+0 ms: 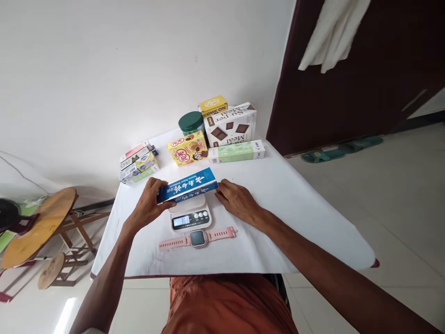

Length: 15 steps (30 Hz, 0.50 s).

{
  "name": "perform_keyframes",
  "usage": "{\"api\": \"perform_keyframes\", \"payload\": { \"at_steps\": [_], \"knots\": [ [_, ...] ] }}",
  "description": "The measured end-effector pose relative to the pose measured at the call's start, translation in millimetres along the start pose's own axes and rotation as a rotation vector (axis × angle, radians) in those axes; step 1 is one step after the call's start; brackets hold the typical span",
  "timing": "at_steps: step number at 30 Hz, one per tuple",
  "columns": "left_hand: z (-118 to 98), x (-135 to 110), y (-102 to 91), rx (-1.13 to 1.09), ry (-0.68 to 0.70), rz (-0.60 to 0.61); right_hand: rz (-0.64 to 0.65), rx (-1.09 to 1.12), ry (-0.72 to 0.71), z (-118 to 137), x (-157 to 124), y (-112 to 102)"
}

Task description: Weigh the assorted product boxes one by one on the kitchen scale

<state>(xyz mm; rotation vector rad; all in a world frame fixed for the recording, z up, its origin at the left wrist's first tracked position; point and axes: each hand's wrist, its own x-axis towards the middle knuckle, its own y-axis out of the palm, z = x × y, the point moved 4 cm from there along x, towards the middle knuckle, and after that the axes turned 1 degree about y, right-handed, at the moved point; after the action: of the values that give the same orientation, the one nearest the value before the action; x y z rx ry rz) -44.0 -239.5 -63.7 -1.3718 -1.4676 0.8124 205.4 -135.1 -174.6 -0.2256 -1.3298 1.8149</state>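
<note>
A blue toothpaste box (187,185) lies level across the top of a white kitchen scale (190,214), whose display is lit with digits. My left hand (152,200) is closed around the box's left end, thumb along the near side and fingers behind. At the box's right end, my right hand (238,200) has its thumb and fingers drawn together against the corner. The box hides most of the weighing plate, so I cannot tell whether it rests on it. Just in front of the scale, a smartwatch with a pink strap (198,238) is stretched out flat.
Behind the scale stand a yellow snack box (187,149), a green-lidded jar (191,121), a white biscuit box (231,126) with a small yellow box (213,106) on top, and a pale green carton (237,152). Several small boxes (139,163) cluster at the table's left edge.
</note>
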Motion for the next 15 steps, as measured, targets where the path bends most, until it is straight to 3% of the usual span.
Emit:
{"api": "perform_keyframes", "payload": {
  "at_steps": [5,15],
  "knots": [
    [18,-18,13.1,0.014,-0.072,-0.001,-0.038,0.025,-0.033,-4,-3,2],
    [-3,-15,9.6,0.058,-0.009,0.002,-0.091,0.108,-0.098,-5,-7,0]
  ]
}}
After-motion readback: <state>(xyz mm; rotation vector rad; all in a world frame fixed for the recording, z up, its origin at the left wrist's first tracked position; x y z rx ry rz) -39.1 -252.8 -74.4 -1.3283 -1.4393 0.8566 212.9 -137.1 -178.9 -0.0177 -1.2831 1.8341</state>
